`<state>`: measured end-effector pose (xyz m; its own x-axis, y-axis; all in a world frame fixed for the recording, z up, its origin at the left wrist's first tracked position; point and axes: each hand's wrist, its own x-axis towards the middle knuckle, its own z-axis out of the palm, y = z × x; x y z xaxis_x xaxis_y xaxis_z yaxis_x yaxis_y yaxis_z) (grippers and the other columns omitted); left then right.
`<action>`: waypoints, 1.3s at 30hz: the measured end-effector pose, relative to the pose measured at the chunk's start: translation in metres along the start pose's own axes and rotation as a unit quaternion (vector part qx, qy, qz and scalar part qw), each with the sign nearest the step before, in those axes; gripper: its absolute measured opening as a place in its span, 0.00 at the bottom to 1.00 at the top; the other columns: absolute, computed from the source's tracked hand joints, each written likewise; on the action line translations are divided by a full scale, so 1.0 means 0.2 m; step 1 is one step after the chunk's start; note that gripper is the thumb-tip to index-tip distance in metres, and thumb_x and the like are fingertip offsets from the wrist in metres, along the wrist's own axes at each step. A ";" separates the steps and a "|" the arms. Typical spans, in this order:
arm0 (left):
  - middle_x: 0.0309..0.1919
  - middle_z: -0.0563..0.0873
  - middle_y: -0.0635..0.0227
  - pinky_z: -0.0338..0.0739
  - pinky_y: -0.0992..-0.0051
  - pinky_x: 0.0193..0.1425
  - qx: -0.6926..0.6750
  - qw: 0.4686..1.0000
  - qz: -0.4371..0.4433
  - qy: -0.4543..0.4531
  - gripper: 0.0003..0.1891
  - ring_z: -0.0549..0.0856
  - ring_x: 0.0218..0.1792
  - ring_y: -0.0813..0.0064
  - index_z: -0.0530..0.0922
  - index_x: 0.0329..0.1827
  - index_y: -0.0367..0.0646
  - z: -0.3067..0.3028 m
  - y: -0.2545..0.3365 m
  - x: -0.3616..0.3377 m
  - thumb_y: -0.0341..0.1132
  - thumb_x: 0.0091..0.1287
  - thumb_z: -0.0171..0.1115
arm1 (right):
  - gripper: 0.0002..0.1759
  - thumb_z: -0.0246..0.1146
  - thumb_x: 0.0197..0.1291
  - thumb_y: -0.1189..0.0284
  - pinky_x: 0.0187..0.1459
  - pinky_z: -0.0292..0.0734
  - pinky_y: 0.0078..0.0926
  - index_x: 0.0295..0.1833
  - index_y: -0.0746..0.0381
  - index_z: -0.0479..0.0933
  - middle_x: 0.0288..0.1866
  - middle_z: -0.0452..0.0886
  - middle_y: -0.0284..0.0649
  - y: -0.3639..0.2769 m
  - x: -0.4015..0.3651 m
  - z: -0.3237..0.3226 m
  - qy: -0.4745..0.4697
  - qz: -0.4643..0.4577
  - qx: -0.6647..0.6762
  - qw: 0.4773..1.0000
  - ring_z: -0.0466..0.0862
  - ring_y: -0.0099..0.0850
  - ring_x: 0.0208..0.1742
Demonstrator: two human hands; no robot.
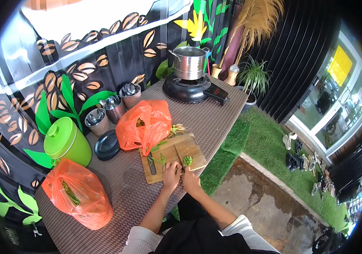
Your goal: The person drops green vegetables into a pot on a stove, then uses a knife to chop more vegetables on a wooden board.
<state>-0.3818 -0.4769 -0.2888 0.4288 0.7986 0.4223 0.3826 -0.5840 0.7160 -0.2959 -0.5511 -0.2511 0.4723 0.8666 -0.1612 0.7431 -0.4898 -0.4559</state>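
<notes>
A wooden cutting board (176, 149) lies near the table's front edge. On it, my left hand (171, 175) is closed over long green stems (157, 160) and presses them down. My right hand (191, 182), just beside it, grips a knife (178, 153); its blade points away from me across the board, and the handle is mostly hidden in my fingers. A small heap of chopped greens (187, 160) sits to the right of the blade. Behind the board's far edge lie trimmed root ends (177, 128), next to an orange plastic bag (145, 125) that touches the board.
Another orange bag (79, 194) with greens inside stands at the left, near a green lidded bucket (67, 142) and dark plates (107, 144). Cups of cutlery (114, 109) line the wall side. A steel pot (189, 63) stands on a black burner (189, 89) at the far end.
</notes>
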 end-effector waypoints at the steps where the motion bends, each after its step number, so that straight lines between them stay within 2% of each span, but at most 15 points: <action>1: 0.32 0.80 0.68 0.69 0.61 0.49 0.004 1.000 0.000 -0.002 0.04 0.77 0.41 0.59 0.75 0.36 0.45 0.00 0.00 0.00 0.31 0.61 0.61 | 0.16 0.51 0.67 0.66 0.41 0.79 0.55 0.51 0.67 0.61 0.35 0.82 0.62 0.01 0.03 0.01 -0.009 -0.002 -0.007 1.000 0.84 0.59 0.39; 5: 0.32 0.81 0.65 0.70 0.62 0.48 0.048 0.998 0.046 0.012 0.05 0.78 0.39 0.59 0.77 0.36 0.43 0.01 -0.03 -0.01 0.29 0.60 0.64 | 0.17 0.50 0.68 0.64 0.40 0.79 0.55 0.51 0.67 0.62 0.36 0.82 0.63 0.07 0.13 -0.04 -0.033 -0.047 0.014 0.998 0.83 0.62 0.40; 7: 0.35 0.83 0.67 0.74 0.67 0.46 -0.017 0.999 0.036 0.016 0.07 0.81 0.37 0.67 0.77 0.36 0.40 0.02 -0.06 -0.01 0.26 0.58 0.66 | 0.17 0.50 0.67 0.64 0.40 0.79 0.55 0.51 0.67 0.62 0.37 0.82 0.63 0.07 0.10 -0.07 -0.033 -0.046 0.007 0.998 0.83 0.61 0.40; 8: 0.35 0.83 0.67 0.74 0.67 0.46 -0.017 0.999 0.036 0.016 0.07 0.81 0.37 0.67 0.77 0.36 0.40 0.03 -0.08 0.00 0.26 0.58 0.66 | 0.17 0.50 0.67 0.65 0.40 0.79 0.54 0.51 0.67 0.62 0.37 0.82 0.63 0.06 0.09 -0.08 -0.033 -0.043 -0.001 0.999 0.83 0.60 0.40; 10: 0.35 0.85 0.67 0.77 0.75 0.42 -0.245 0.962 -0.121 -0.018 0.09 0.84 0.36 0.75 0.76 0.37 0.37 0.04 -0.08 0.02 0.22 0.56 0.67 | 0.16 0.50 0.68 0.65 0.40 0.80 0.54 0.51 0.67 0.62 0.38 0.82 0.62 0.05 0.01 -0.05 -0.028 -0.032 -0.018 0.999 0.84 0.59 0.40; 13: 0.32 0.85 0.67 0.77 0.80 0.38 -0.194 0.972 -0.134 0.001 0.10 0.85 0.36 0.78 0.75 0.37 0.36 0.04 -0.06 0.02 0.19 0.55 0.67 | 0.16 0.50 0.67 0.66 0.39 0.80 0.53 0.52 0.67 0.62 0.38 0.82 0.62 -0.01 -0.02 0.02 -0.010 -0.005 -0.033 0.999 0.84 0.57 0.40; 16: 0.30 0.84 0.63 0.78 0.74 0.36 -0.221 0.968 -0.117 0.027 0.10 0.84 0.30 0.73 0.75 0.36 0.36 0.05 -0.07 0.02 0.20 0.55 0.67 | 0.15 0.50 0.67 0.67 0.39 0.81 0.52 0.52 0.67 0.62 0.38 0.82 0.61 -0.01 0.04 0.01 -0.005 0.012 -0.021 1.000 0.85 0.56 0.39; 18: 0.30 0.84 0.62 0.78 0.73 0.36 -0.212 0.972 -0.103 0.022 0.09 0.84 0.30 0.72 0.75 0.35 0.36 0.06 -0.07 0.01 0.20 0.55 0.66 | 0.15 0.51 0.67 0.67 0.39 0.81 0.52 0.52 0.66 0.62 0.38 0.82 0.61 0.00 0.08 -0.02 -0.013 0.011 -0.010 1.000 0.85 0.56 0.39; 20: 0.30 0.84 0.62 0.77 0.72 0.36 -0.202 0.975 -0.093 0.021 0.08 0.83 0.30 0.71 0.75 0.35 0.36 0.05 -0.07 0.00 0.20 0.55 0.66 | 0.15 0.51 0.67 0.67 0.39 0.82 0.51 0.52 0.66 0.63 0.39 0.82 0.61 0.03 0.09 -0.04 -0.022 -0.028 0.008 0.999 0.85 0.56 0.39; 22: 0.30 0.83 0.61 0.76 0.71 0.37 -0.172 0.981 -0.091 0.022 0.08 0.83 0.30 0.69 0.75 0.34 0.37 0.04 -0.04 0.00 0.20 0.55 0.65 | 0.15 0.51 0.67 0.67 0.38 0.82 0.50 0.52 0.66 0.62 0.39 0.82 0.62 0.03 0.04 0.00 -0.014 -0.029 -0.020 0.999 0.85 0.56 0.39; 26: 0.29 0.83 0.62 0.77 0.70 0.38 -0.165 0.982 -0.086 0.037 0.07 0.83 0.31 0.68 0.76 0.33 0.37 0.03 -0.03 0.00 0.21 0.55 0.66 | 0.15 0.52 0.66 0.67 0.36 0.82 0.50 0.52 0.65 0.62 0.38 0.82 0.61 0.00 -0.05 0.09 0.038 -0.007 -0.044 0.998 0.85 0.55 0.37; 29: 0.30 0.83 0.62 0.77 0.70 0.39 -0.200 0.974 -0.100 0.028 0.06 0.84 0.32 0.67 0.77 0.33 0.38 0.03 -0.05 -0.02 0.22 0.55 0.67 | 0.19 0.53 0.66 0.67 0.35 0.82 0.49 0.56 0.65 0.61 0.32 0.83 0.57 0.02 0.01 0.10 0.030 -0.001 -0.031 0.999 0.86 0.53 0.35; 34: 0.30 0.84 0.61 0.78 0.71 0.42 -0.104 0.994 -0.027 0.016 0.07 0.85 0.34 0.67 0.81 0.36 0.40 -0.04 -0.04 -0.05 0.23 0.55 0.66 | 0.21 0.54 0.65 0.66 0.35 0.81 0.50 0.58 0.66 0.60 0.29 0.83 0.57 0.05 0.00 0.03 0.033 -0.005 -0.020 0.999 0.86 0.53 0.34; 37: 0.32 0.85 0.61 0.79 0.74 0.42 -0.127 0.990 -0.054 -0.009 0.08 0.85 0.34 0.70 0.83 0.40 0.38 -0.02 -0.07 -0.03 0.22 0.57 0.65 | 0.18 0.53 0.67 0.64 0.38 0.79 0.53 0.52 0.68 0.62 0.30 0.82 0.58 0.08 0.00 0.00 0.024 -0.014 -0.015 0.999 0.84 0.57 0.35; 39: 0.31 0.85 0.61 0.78 0.73 0.42 -0.175 0.982 -0.075 -0.013 0.08 0.85 0.34 0.69 0.83 0.39 0.38 0.01 -0.08 0.00 0.22 0.57 0.64 | 0.18 0.53 0.67 0.64 0.38 0.79 0.53 0.51 0.68 0.62 0.31 0.82 0.59 0.08 0.02 -0.02 0.013 -0.018 -0.011 1.000 0.84 0.57 0.35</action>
<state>-0.3864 -0.4676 -0.3009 0.4111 0.8656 0.2857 0.1409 -0.3700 0.9183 -0.2802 -0.5568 -0.2553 0.4559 0.8816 -0.1225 0.7700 -0.4597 -0.4426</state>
